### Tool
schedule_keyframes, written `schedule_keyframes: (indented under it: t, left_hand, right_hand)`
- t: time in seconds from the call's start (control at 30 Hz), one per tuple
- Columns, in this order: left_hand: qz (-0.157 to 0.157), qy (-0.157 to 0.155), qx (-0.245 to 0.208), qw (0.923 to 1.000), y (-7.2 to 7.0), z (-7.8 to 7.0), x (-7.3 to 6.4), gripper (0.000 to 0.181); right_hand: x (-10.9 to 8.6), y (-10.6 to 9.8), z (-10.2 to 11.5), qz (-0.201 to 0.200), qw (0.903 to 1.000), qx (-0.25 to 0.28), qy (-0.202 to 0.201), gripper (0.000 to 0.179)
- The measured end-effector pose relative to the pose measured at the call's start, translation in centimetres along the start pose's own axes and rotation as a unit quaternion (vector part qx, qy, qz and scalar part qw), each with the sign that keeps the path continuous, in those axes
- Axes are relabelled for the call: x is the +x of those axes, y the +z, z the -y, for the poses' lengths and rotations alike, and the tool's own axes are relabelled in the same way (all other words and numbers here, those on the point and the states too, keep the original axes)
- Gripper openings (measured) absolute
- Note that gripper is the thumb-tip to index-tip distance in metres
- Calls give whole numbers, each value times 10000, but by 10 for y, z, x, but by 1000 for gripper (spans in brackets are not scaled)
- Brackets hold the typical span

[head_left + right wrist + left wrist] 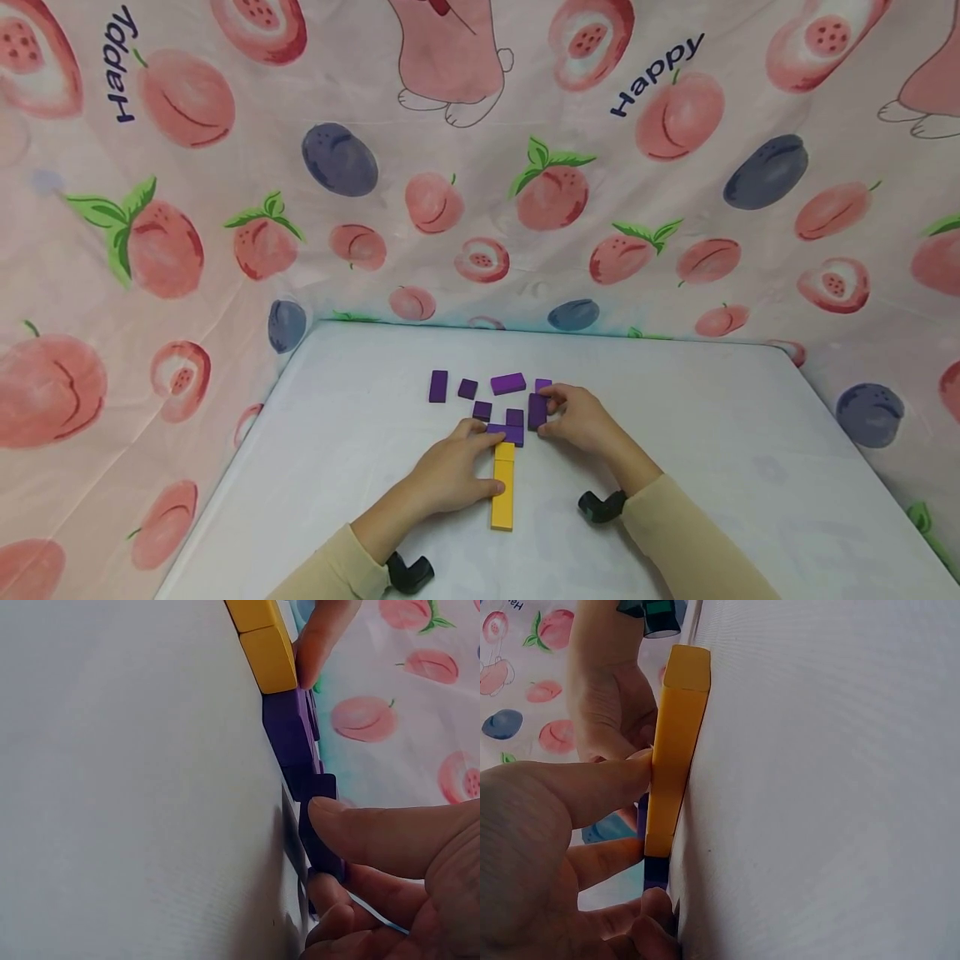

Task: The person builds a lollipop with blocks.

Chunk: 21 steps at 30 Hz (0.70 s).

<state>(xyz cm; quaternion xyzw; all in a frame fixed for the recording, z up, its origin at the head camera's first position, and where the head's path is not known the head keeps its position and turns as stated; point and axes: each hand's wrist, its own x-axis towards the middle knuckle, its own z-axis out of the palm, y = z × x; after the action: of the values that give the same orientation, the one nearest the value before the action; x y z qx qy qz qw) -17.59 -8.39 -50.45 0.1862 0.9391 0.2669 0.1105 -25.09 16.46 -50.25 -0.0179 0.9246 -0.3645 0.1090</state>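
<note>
My right hand [581, 421] pinches a dark purple rectangular block [322, 825] between thumb and fingers, tipped slightly above the table with a shadow beneath. Just left of it in the head view, a small purple cube [514, 417] sits against a purple bar [517, 437] lying crosswise. Below that bar runs a yellow column: a short yellow block [505, 452] and a long yellow block [502, 508] end to end. My left hand [450, 471] rests beside them, its thumb touching the long yellow block and its extended fingers at the purple bar.
Loose purple pieces lie beyond the hands: an upright-lying block [438, 387], two small cubes [468, 389], a slanted block [508, 383] and a piece [543, 385] behind the right fingertips. The white table [360, 400] ends at a fruit-print cloth [435, 275].
</note>
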Motion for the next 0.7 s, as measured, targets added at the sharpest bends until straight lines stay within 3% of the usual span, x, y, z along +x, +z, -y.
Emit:
schedule_keyframes:
  t: [0.7]
  left_hand:
    - [-3,-10,34,10000,1,1,1,74]
  right_hand:
    - [7,5,3,-5,9994,-326,-141,62]
